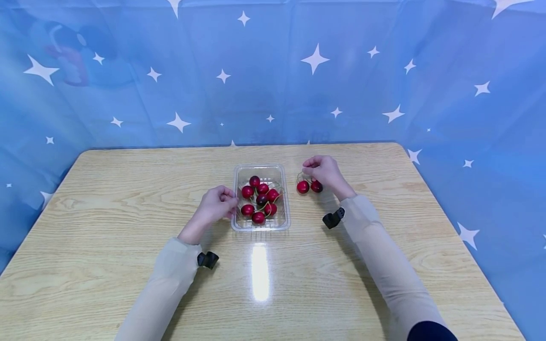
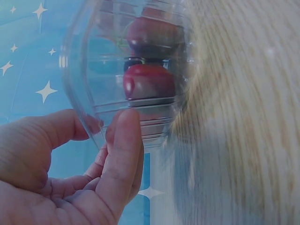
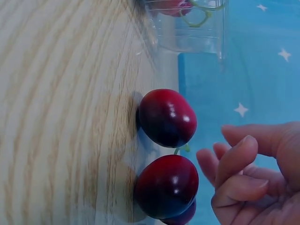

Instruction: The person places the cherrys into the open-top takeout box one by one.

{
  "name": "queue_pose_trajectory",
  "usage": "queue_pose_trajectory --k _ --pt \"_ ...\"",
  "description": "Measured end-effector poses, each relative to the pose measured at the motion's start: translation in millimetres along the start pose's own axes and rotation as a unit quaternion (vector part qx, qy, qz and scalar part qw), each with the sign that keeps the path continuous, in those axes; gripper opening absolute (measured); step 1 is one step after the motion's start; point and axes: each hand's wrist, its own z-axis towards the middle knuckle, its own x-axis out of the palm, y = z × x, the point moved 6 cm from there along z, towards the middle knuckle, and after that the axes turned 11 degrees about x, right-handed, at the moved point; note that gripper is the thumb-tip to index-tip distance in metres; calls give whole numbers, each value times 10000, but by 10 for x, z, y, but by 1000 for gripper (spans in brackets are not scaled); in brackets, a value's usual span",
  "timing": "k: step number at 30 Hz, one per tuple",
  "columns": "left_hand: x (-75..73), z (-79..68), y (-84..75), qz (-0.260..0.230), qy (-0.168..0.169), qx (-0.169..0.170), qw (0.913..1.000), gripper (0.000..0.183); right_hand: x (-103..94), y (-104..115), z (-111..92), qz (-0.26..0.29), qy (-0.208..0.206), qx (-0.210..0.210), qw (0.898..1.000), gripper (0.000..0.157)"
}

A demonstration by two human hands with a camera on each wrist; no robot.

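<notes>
A clear plastic tray (image 1: 261,228) holds several dark red cherries (image 1: 258,218) with green stems. My left hand (image 1: 216,204) pinches the tray's left rim between thumb and fingers; the left wrist view shows the hand (image 2: 101,164) at the clear wall (image 2: 77,79). My right hand (image 1: 326,173) is just above loose cherries (image 1: 303,187) to the right of the tray. In the right wrist view, the fingers of the right hand (image 3: 262,173) are loosely bent, with nothing between them. Two cherries (image 3: 168,118) lie close beside it, and a third (image 3: 183,216) is partly hidden.
The wooden table (image 1: 128,199) has a rounded back edge. Behind it hangs a blue cloth (image 1: 273,71) with white stars. Light glares off the tabletop in front of the tray. A black wrist camera (image 1: 208,260) sits on each sleeve.
</notes>
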Motion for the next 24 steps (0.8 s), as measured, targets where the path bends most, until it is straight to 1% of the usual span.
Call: queue_pose_trajectory --k 7,12,16,20,24 --pt "1 -3 -13 18 1 23 10000 12 48 12 57 -201 241 28 9995 30" --pt "4 -2 -5 -33 12 16 10000 12 85 15 89 -518 316 19 9982 33" --pt "3 -2 3 -39 7 19 10000 12 101 19 106 -698 359 21 9969 33" --pt "2 2 6 -9 4 25 10000 12 114 16 122 -673 427 96 9968 32" --pt "-1 6 4 -22 2 53 10000 11 120 19 124 -722 376 116 9966 29"
